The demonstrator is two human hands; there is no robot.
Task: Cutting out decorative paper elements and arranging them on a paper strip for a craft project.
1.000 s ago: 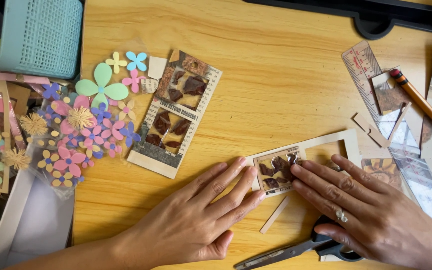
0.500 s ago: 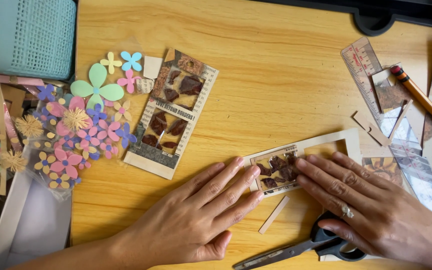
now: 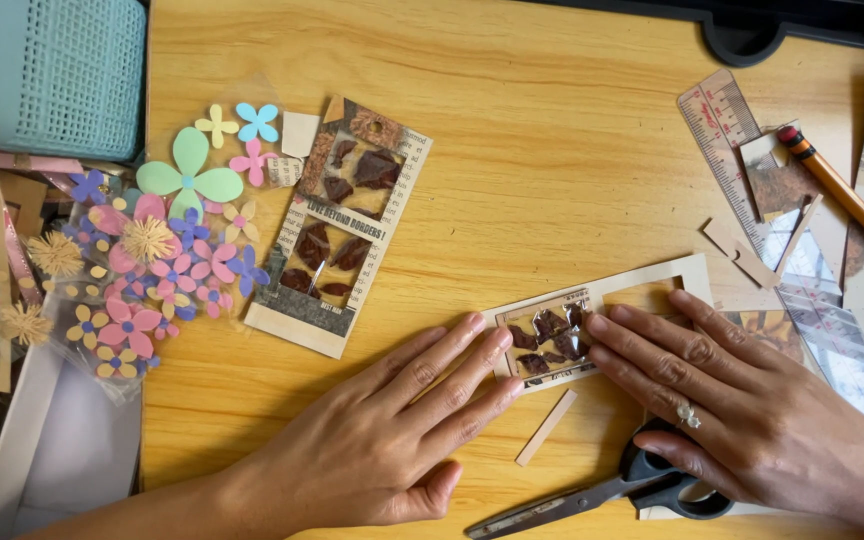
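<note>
Both hands lie flat on a small card frame [image 3: 602,310] near the table's [image 3: 552,150] front edge, right of centre. The frame's long axis runs nearly along that edge, its right end tilted a little toward the far side. It has two windows: the left one is filled with a clear panel of dark dried leaves [image 3: 550,335], the right one shows bare wood.

The left hand [image 3: 392,440] comes in from the front left, fingers spread and straight, their tips pressing the frame's left end and the edge of the leaf panel. The right hand [image 3: 732,400], with a ring, comes from the front right and lies over the frame's right half, fingertips meeting the panel from the other side. Neither grip is closed on anything; both are flat, pressing down.

The panel lies between the two sets of fingertips, about equally close to each.

A thin card strip [image 3: 546,428] lies just in front of the frame, and scissors [image 3: 602,495] lie partly under the right hand at the front edge. A finished frame [image 3: 342,225] sits well apart, toward the left.
</note>
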